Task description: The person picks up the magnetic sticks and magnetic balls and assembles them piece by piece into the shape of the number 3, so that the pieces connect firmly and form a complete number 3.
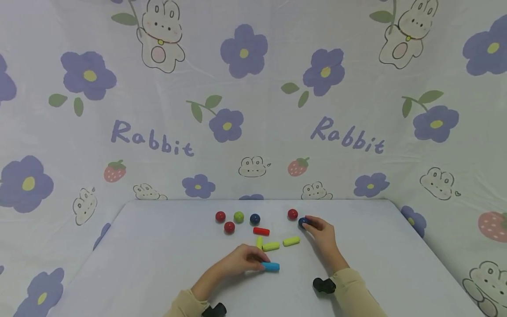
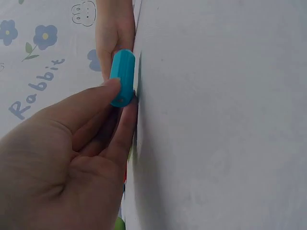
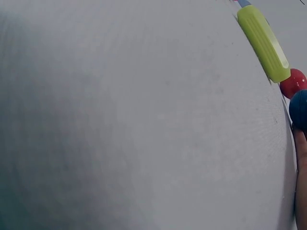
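Observation:
My left hand [image 1: 240, 258] pinches a light blue ribbed cylinder [image 1: 272, 267] by its left end, low over the near middle of the table. In the left wrist view the thumb presses on the lower end of this cylinder [image 2: 124, 72], with fingers behind it. Farther back and to the right, my right hand [image 1: 322, 232] holds a dark blue ball [image 1: 303, 222] between thumb and fingertips. A red ball [image 1: 292, 214] lies just behind it. The right wrist view catches only the ball [image 3: 300, 111] and part of a finger at its right edge.
Three yellow-green cylinders, one of them [image 1: 291, 241] apart on the right, lie between the hands. Behind them are a red cylinder [image 1: 261, 231], another dark blue ball [image 1: 255, 219], a green ball [image 1: 239, 217] and two red balls [image 1: 229, 227]. A patterned cloth [image 1: 253, 132] hangs behind the white table [image 1: 158, 246].

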Available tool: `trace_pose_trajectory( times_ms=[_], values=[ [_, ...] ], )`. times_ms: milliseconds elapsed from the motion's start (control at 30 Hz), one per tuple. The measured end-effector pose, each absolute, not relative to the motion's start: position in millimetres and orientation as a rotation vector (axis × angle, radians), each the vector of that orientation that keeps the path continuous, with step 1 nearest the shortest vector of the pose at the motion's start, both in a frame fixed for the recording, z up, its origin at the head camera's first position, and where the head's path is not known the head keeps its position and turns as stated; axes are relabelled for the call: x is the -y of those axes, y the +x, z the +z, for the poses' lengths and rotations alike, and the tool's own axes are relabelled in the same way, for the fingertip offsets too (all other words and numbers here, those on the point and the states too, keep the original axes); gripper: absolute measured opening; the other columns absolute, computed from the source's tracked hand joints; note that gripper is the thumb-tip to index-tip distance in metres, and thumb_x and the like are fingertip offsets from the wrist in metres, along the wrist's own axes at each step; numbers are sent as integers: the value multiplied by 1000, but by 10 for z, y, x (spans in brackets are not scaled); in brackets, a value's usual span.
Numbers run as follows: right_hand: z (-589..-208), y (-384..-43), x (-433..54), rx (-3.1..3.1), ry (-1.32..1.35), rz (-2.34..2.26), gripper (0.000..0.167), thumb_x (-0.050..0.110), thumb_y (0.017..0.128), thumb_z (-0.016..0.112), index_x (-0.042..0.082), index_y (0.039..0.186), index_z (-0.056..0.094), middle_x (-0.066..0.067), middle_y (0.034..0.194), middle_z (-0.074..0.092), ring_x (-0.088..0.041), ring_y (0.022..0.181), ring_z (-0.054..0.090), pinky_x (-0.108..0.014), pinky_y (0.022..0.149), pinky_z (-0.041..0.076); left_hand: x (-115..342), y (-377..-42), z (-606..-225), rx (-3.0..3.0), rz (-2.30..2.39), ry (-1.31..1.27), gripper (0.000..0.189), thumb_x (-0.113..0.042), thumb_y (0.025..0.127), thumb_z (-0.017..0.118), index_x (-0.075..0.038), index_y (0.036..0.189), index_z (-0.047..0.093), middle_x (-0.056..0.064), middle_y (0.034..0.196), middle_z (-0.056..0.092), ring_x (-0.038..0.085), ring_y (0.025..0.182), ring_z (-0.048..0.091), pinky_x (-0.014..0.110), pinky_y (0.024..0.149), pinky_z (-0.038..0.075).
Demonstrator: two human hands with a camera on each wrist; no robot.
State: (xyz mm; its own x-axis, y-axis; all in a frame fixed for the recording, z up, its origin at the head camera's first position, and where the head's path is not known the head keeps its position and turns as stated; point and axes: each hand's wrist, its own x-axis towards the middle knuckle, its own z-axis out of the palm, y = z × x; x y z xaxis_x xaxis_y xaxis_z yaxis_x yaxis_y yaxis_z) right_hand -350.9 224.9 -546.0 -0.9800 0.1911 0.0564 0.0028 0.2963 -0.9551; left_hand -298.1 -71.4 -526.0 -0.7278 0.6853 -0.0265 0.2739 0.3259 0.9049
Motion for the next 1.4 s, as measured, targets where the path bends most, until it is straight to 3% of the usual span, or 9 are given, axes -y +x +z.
trace_pose_trajectory(
  times_ms=[200,667,900,1400],
  values=[
    [-5465,-3522,-2252,2395,-176,1741,39,15,92,67,5,128,60,-17,133,61,-29,126,57,-42,107,45,687,-3003,-5271,-2245,1379,857,22,-6,88,69,-9,110,71,8,111,73,6,96,63,16,89,51],
    [-5455,-3495,-2255,2380,-178,1787,39,16,93,66,6,130,60,-16,135,59,-28,127,55,-41,108,45,630,-3102,-5334,-2376,1380,781,22,-12,88,70,-15,110,72,1,113,71,14,106,64,28,96,53],
    [-5431,-3499,-2256,2377,-177,1785,39,17,93,66,7,130,60,-15,136,59,-27,127,56,-41,109,44,643,-3161,-5371,-2430,1425,763,23,-12,87,71,-14,111,72,5,113,71,17,106,65,32,95,54],
    [-5457,-3485,-2271,2366,-210,1803,39,20,93,66,8,130,60,-15,135,60,-28,126,56,-41,109,44,690,-3120,-5399,-2399,1454,718,26,-11,85,73,-15,111,72,3,115,71,16,108,65,28,95,53]
  ],
)
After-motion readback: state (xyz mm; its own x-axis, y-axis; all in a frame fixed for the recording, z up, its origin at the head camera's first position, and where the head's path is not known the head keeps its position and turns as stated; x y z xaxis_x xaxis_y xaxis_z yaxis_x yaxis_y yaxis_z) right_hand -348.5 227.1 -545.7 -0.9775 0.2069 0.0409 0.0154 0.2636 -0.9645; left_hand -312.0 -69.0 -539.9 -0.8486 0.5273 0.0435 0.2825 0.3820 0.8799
